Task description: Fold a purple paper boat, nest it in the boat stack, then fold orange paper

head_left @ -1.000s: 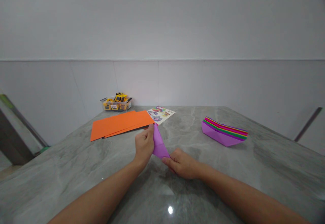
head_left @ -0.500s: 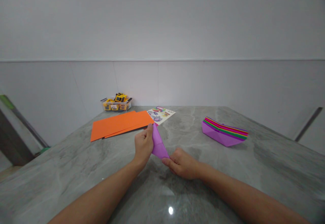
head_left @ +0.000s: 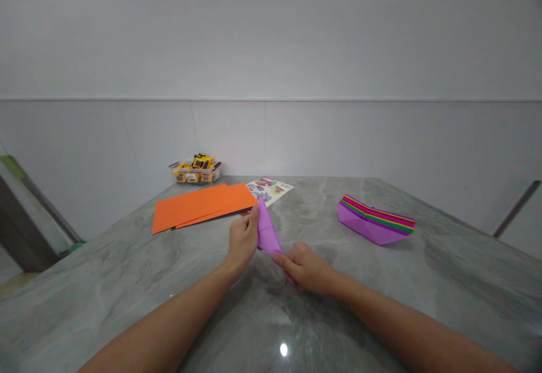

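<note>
Thumb forward, the left hand [head_left: 242, 240] grips the left side of a folded purple paper [head_left: 267, 233], which is near the middle of the view, tip pointing away. To its right, the right hand [head_left: 302, 266] pinches the lower corner between thumb and fingers. Light, even tension between the two grips would probably keep the crease across the paper straight; squeezing harder could crumple the thin layers. I cannot tell whether the underside touches the table [head_left: 127, 282].

As for edges, the table's left side slants away towards a plastic tub [head_left: 188, 176] by the far wall [head_left: 322, 141]. Orange sheets [head_left: 203, 206] lie nearer, their right corner close behind the paper's tip, with a printed sheet [head_left: 277, 189] just beyond; forward movement seems tightest here. Rightward there is more room, up to a rainbow-edged folded piece [head_left: 375, 229], well apart from the right hand and inside the table's right edge.
</note>
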`<state>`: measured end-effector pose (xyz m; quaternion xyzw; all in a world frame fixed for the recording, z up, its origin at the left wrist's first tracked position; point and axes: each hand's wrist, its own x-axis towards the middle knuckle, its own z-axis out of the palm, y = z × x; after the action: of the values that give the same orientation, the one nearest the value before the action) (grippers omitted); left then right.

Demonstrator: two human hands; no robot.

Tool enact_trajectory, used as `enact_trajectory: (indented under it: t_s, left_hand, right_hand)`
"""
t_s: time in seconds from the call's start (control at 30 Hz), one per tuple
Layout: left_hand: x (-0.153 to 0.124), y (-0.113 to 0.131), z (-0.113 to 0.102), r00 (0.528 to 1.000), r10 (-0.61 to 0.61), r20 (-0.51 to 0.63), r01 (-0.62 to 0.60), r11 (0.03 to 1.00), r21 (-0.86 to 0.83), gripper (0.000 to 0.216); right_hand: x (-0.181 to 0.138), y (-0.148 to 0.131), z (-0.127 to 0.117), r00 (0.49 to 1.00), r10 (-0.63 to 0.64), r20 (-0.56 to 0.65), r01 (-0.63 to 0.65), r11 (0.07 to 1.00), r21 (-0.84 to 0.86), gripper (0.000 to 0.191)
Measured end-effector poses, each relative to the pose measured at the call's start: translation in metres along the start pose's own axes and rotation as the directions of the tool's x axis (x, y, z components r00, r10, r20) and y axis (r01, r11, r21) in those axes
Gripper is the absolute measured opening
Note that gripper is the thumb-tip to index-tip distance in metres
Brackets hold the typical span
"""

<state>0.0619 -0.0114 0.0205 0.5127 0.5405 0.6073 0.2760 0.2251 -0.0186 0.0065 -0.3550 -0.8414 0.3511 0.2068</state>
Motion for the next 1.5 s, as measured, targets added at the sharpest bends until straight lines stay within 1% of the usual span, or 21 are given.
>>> enact_trajectory:
  t_s: [0.13, 0.23, 0.3, 0.37, 0.43, 0.47, 0.57, 0.63, 0.67, 0.8, 1.0, 1.07, 1.13, 1.2, 1.3, 1.37, 1.43, 1.5]
  left_hand:
    - [-0.002, 0.003, 0.003, 0.999, -0.034, 0.006, 0.034, 0.999, -0.034, 0.061]
    - [-0.002, 0.0, 0.006, 0.995, -0.09, 0.038, 0.092, 0.994, -0.054, 0.06]
    - [-0.002, -0.002, 0.007, 0.991, -0.124, 0.056, 0.128, 0.99, -0.061, 0.06]
    - [-0.001, -0.004, 0.007, 0.988, -0.14, 0.058, 0.144, 0.987, -0.064, 0.06]
    - [0.0, -0.004, 0.006, 0.99, -0.134, 0.052, 0.137, 0.988, -0.064, 0.06]
    - [0.001, -0.004, 0.005, 0.991, -0.122, 0.051, 0.125, 0.99, -0.061, 0.06]
    - [-0.001, -0.003, 0.004, 0.996, -0.057, 0.065, 0.06, 0.997, -0.044, 0.059]
    - [-0.005, -0.001, 0.005, 0.996, -0.007, 0.086, 0.009, 1.0, -0.028, 0.059]
    - [-0.007, -0.001, 0.006, 0.995, 0.012, 0.099, -0.01, 1.0, -0.021, 0.059]
    - [-0.013, -0.001, 0.008, 0.987, 0.038, 0.154, -0.038, 0.999, -0.003, 0.058]
    - [-0.015, 0.003, 0.01, 0.964, 0.006, 0.267, -0.001, 1.0, -0.016, 0.06]
    - [-0.017, 0.004, 0.01, 0.953, 0.008, 0.303, -0.002, 1.0, -0.019, 0.061]
    - [-0.019, 0.005, 0.009, 0.941, 0.016, 0.338, -0.01, 1.0, -0.019, 0.061]
    - [-0.02, 0.004, 0.009, 0.931, 0.022, 0.365, -0.017, 1.0, -0.017, 0.062]
    - [-0.021, 0.0, 0.011, 0.925, 0.02, 0.378, -0.019, 1.0, -0.006, 0.062]
    - [-0.02, -0.002, 0.012, 0.926, 0.016, 0.377, -0.02, 1.0, 0.008, 0.062]
    - [-0.019, -0.003, 0.013, 0.93, 0.009, 0.366, -0.022, 0.999, 0.032, 0.063]
    - [-0.019, -0.003, 0.013, 0.941, 0.004, 0.338, -0.03, 0.997, 0.071, 0.063]
  right_hand:
    - [-0.004, -0.002, 0.0, 0.992, -0.129, -0.019, 0.128, 0.991, -0.025, 0.059]
    - [-0.006, -0.004, -0.002, 0.971, -0.233, 0.05, 0.235, 0.971, -0.05, 0.058]
    - [-0.008, -0.005, -0.004, 0.944, -0.313, 0.106, 0.321, 0.945, -0.065, 0.055]
    - [-0.009, -0.004, -0.006, 0.923, -0.361, 0.133, 0.37, 0.927, -0.056, 0.052]
    - [-0.009, -0.002, -0.008, 0.924, -0.358, 0.138, 0.363, 0.931, -0.017, 0.05]
    - [-0.009, -0.002, -0.009, 0.932, -0.34, 0.128, 0.341, 0.94, 0.01, 0.05]
    - [-0.007, -0.001, -0.009, 0.97, -0.237, 0.062, 0.23, 0.968, 0.1, 0.06]
    - [-0.005, -0.002, -0.007, 0.986, -0.166, 0.016, 0.163, 0.98, 0.114, 0.065]
    - [-0.005, -0.003, -0.005, 0.988, -0.152, 0.01, 0.15, 0.983, 0.102, 0.065]
    - [-0.007, -0.007, -0.001, 0.986, -0.162, 0.041, 0.159, 0.985, 0.068, 0.063]
    - [-0.011, -0.01, -0.002, 0.969, -0.235, 0.071, 0.229, 0.969, 0.09, 0.061]
    - [-0.011, -0.01, -0.002, 0.976, -0.212, 0.055, 0.202, 0.968, 0.146, 0.061]
    - [-0.01, -0.011, -0.001, 0.987, -0.156, 0.034, 0.145, 0.964, 0.223, 0.062]
    - [-0.01, -0.011, 0.0, 0.993, -0.119, 0.025, 0.109, 0.96, 0.259, 0.065]
    - [-0.01, -0.011, -0.001, 0.993, -0.118, 0.031, 0.109, 0.973, 0.203, 0.067]
    - [-0.01, -0.01, -0.002, 0.992, -0.128, 0.007, 0.126, 0.985, 0.114, 0.064]
    - [-0.009, -0.009, -0.002, 0.984, -0.175, -0.039, 0.174, 0.984, -0.033, 0.059]
    - [-0.008, -0.009, -0.001, 0.972, -0.226, -0.062, 0.21, 0.957, -0.202, 0.054]
